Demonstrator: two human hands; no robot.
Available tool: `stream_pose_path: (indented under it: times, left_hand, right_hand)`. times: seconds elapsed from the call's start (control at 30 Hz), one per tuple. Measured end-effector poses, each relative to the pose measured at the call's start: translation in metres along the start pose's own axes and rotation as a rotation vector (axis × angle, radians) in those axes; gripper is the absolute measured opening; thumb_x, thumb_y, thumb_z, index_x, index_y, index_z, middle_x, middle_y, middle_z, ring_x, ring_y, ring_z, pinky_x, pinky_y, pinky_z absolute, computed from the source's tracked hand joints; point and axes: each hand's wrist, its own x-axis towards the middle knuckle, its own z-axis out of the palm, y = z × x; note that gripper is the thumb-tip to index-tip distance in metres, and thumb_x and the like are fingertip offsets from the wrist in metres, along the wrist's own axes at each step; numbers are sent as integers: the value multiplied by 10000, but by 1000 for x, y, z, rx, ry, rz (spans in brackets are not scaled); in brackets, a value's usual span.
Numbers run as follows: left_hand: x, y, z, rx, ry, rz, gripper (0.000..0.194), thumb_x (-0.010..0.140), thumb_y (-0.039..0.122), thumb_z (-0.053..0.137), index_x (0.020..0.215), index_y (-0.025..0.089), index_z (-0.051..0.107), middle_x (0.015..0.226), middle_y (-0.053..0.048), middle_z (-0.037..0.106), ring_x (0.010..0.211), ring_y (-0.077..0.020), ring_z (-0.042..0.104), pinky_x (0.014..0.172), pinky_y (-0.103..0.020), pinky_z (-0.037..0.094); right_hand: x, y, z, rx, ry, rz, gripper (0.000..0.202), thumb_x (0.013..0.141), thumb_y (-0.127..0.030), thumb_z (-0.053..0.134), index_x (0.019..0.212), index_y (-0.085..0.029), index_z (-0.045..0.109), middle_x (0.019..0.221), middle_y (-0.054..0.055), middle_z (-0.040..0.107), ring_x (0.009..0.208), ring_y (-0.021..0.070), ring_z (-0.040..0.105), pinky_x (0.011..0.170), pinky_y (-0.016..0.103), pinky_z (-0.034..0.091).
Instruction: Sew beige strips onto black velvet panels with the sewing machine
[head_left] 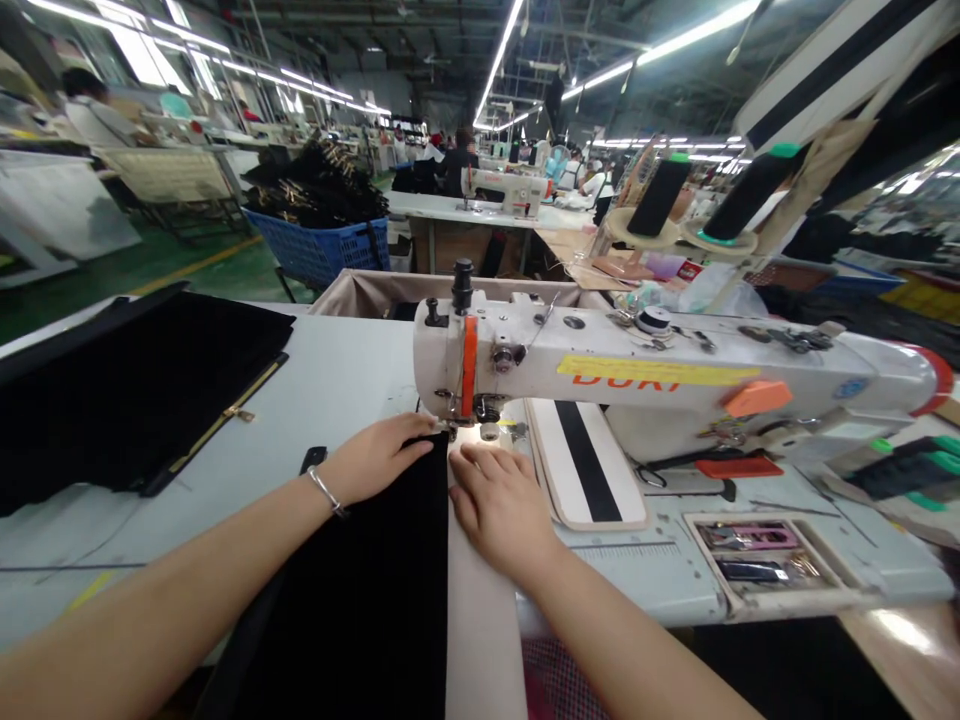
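Observation:
Black fabric (375,600) lies beside a pale strip (484,640), both running up to the needle area of a white sewing machine (525,345). My left hand (375,455), with a bracelet on its wrist, rests on the top of the black fabric just left of the presser foot, fingers apart. On the pale strip, right of the needle, my right hand (502,505) lies flat with its fingers spread. Neither hand grasps anything visibly. A white panel with a black stripe (589,465) sits under the machine arm.
Black pieces with a zipper (142,390) lie at the left. A small tool tray (817,585) is set in the table at right. Behind stand a blue basket (322,250) of black items and thread cones (660,200). People sit farther back.

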Motion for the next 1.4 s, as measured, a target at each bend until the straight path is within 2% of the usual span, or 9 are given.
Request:
stream_pose_path:
  times: [0.4, 0.53, 0.67, 0.77, 0.83, 0.97, 1.27, 1.33, 1.4]
  left_hand:
    - [-5, -2, 0, -13, 23, 18, 354, 995, 342, 452, 1275, 191, 606, 1337, -58, 611, 1258, -211, 537, 1134, -386, 380]
    - [-6, 3, 0, -38, 34, 19, 332, 1009, 318, 411, 1232, 206, 630, 1324, -62, 597, 1244, -206, 534, 1126, -387, 372]
    - [-4, 15, 0, -52, 111, -47, 172, 939, 274, 539, 1024, 204, 671, 1092, -47, 647, 1017, -200, 616, 952, -349, 469]
    - [4, 20, 2, -27, 83, -113, 80, 877, 249, 610, 844, 192, 656, 870, -19, 660, 822, -197, 626, 763, -322, 480]
    - [10, 20, 3, -15, 65, -137, 91, 865, 252, 620, 819, 190, 667, 822, -18, 666, 784, -199, 627, 724, -318, 467]
    - [19, 16, 5, -1, 86, -169, 106, 853, 254, 619, 848, 183, 697, 843, -36, 699, 798, -206, 649, 739, -315, 473]
    - [22, 11, 9, 32, 140, -146, 148, 869, 282, 586, 849, 180, 692, 847, -48, 707, 779, -215, 666, 755, -335, 525]
    - [18, 15, 9, 68, 167, -106, 137, 888, 251, 579, 872, 174, 691, 911, -67, 703, 860, -232, 660, 814, -362, 528]
    - [10, 22, 8, 114, 142, 4, 136, 915, 212, 563, 913, 172, 693, 996, -78, 696, 977, -247, 637, 911, -399, 505]
  right_hand:
    - [0, 0, -1, 15, -13, -3, 379, 975, -301, 546, 1349, -248, 512, 1366, 49, 554, 1245, 257, 462, 1014, 436, 335]
    - [1, 1, -1, 10, -14, 0, 383, 971, -304, 549, 1347, -247, 510, 1370, 49, 552, 1248, 261, 459, 1008, 441, 338]
    - [2, 1, -1, 19, -23, 9, 417, 970, -253, 527, 1382, -223, 474, 1380, 56, 545, 1245, 254, 460, 1013, 435, 337]
    - [2, 1, -2, 19, -33, -2, 433, 977, -215, 496, 1408, -224, 450, 1382, 48, 543, 1253, 244, 453, 1017, 430, 332]
    - [2, 0, -3, 19, -34, 0, 432, 990, -227, 484, 1419, -228, 442, 1382, 48, 544, 1255, 242, 450, 1017, 428, 330]
    - [3, 0, -3, 12, -32, 11, 420, 1011, -268, 470, 1428, -230, 440, 1377, 60, 549, 1241, 245, 459, 1006, 430, 330]
    - [3, 0, -2, -11, -39, 11, 465, 998, -336, 513, 1442, -225, 432, 1366, 72, 557, 1230, 267, 469, 988, 443, 346]
    - [3, 0, -2, -12, -34, 12, 478, 987, -342, 539, 1439, -227, 436, 1365, 75, 556, 1231, 269, 470, 993, 440, 348]
    - [3, 1, -2, -7, -33, 17, 477, 976, -354, 562, 1424, -234, 452, 1360, 75, 557, 1224, 271, 476, 998, 439, 347]
